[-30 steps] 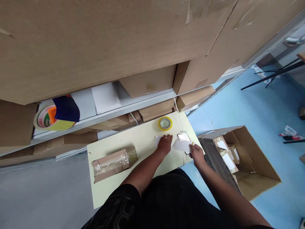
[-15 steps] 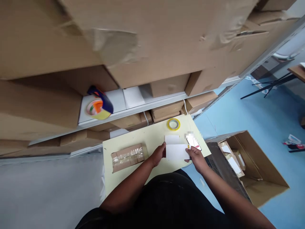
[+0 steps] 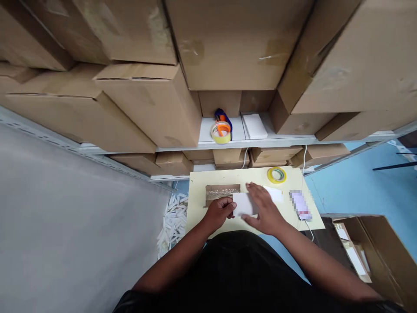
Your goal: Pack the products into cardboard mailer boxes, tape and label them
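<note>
A white sheet of paper (image 3: 241, 204), roughly card-sized, is pinched at its left edge by my left hand (image 3: 220, 214). My right hand (image 3: 266, 209) lies spread over the right part of the paper, fingers apart, hiding that end. Just behind my left hand is a small cardboard box (image 3: 211, 192) with clear tape across it. Another white paper (image 3: 276, 194) lies partly behind my right hand. Both hands are over the near side of a pale yellow table (image 3: 198, 180).
A tape roll (image 3: 276, 175) and a phone-like item (image 3: 301, 206) with a cable lie on the table. The shelf ahead bears cartons (image 3: 237, 48), a tape dispenser (image 3: 224, 126) and a white stack (image 3: 255, 127). At right stands an open carton (image 3: 381, 252); paper strips (image 3: 172, 221) are heaped at left.
The view has swung left, so the table appears further right. My right hand has gone from gripping the paper's right edge to lying spread over it. My left hand still holds the paper.
</note>
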{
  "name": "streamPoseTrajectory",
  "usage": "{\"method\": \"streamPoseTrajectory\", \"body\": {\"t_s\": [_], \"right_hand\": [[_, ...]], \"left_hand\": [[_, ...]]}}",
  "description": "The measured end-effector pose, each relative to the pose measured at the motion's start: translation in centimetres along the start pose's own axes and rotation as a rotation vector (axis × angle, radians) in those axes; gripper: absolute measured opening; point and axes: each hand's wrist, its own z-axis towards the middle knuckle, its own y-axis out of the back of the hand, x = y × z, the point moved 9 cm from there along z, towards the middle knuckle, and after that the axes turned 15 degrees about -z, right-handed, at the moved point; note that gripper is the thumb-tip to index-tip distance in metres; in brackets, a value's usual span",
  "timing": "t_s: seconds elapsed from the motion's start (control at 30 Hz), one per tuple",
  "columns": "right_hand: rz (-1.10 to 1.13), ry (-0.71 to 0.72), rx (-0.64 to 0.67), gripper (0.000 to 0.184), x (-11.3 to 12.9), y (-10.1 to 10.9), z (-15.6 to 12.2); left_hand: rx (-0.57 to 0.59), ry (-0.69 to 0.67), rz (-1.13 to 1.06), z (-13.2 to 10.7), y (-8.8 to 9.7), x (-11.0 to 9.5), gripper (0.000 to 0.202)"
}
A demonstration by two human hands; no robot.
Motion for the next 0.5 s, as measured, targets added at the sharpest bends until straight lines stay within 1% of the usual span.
{"method": "streamPoseTrajectory", "body": {"t_s": [0.03, 0.07, 0.1, 0.13, 0.2, 0.3, 0.37, 0.5], "right_hand": [[0.019, 0.07, 0.062, 0.097, 2.0, -0.9, 0.7], [0.041, 0.104, 0.107, 0.098, 3.5, -1.6, 1.2], [0.062, 0.108, 0.13, 0.095, 4.6, -2.2, 1.6], [0.084, 0.097, 0.135, 0.091, 5.3, -2.6, 1.8], [0.123, 0.082, 0.121, 0.083, 6.2, -2.6, 1.8], [0.155, 0.154, 0.116, 0.083, 7.4, -1.6, 1.4], [0.147, 0.216, 0.118, 0.086, 7.9, -0.6, 1.2], [0.099, 0.271, 0.103, 0.088, 8.2, 1.4, 1.0]], "left_hand": [[-0.011, -0.018, -0.018, -0.8, 0.3, -0.6, 0.043], [-0.021, -0.039, -0.036, -1.5, 0.6, -1.2, 0.043], [-0.029, -0.063, -0.058, -2.1, 0.8, -1.8, 0.044], [-0.029, -0.085, -0.086, -2.7, 0.9, -2.3, 0.045], [-0.01, -0.108, -0.163, -3.6, 1.0, -3.1, 0.046], [0.018, -0.08, -0.298, -4.3, 1.0, -3.6, 0.044], [0.018, -0.055, -0.341, -4.6, 0.9, -3.8, 0.041], [0.012, -0.015, -0.395, -4.6, -0.1, -3.9, 0.032]]}}
